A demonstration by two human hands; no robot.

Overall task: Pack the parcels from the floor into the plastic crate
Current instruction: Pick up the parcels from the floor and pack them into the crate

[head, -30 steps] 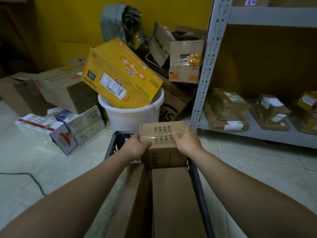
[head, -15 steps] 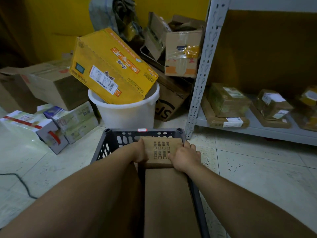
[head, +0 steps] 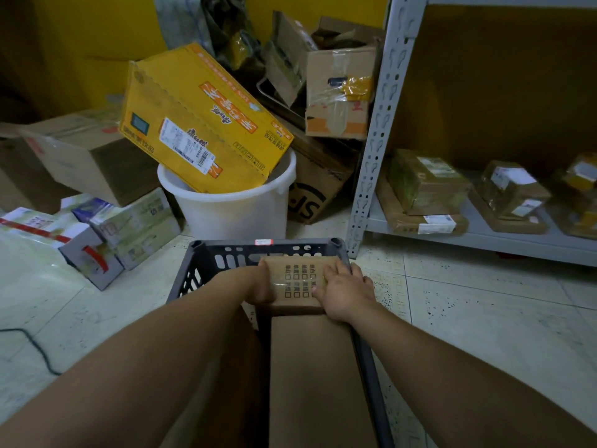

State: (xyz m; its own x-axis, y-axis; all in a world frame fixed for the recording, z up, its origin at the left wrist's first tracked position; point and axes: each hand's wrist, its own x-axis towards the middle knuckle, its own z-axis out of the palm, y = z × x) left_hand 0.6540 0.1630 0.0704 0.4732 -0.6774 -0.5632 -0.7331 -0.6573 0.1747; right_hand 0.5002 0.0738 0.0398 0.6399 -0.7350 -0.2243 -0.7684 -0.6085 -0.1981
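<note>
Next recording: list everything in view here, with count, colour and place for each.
small parcel: one, brown, printed squares on top, far end of the crate
crate: one, dark grey, on the floor ahead
long box: one, brown, in the crate, nearer than the parcel
bucket: one, white, behind the crate
yellow box: one, tilted in the bucket
printed boxes: at least two, white and green, floor at left
cardboard boxes: several, brown, at the back and left
shelf: one, grey metal, at right
wrapped parcels: several, brown, on its low board
cable: one, black, floor at far left
left hand: grips the small parcel's left side
right hand: rests on its right edge, fingers spread
</note>
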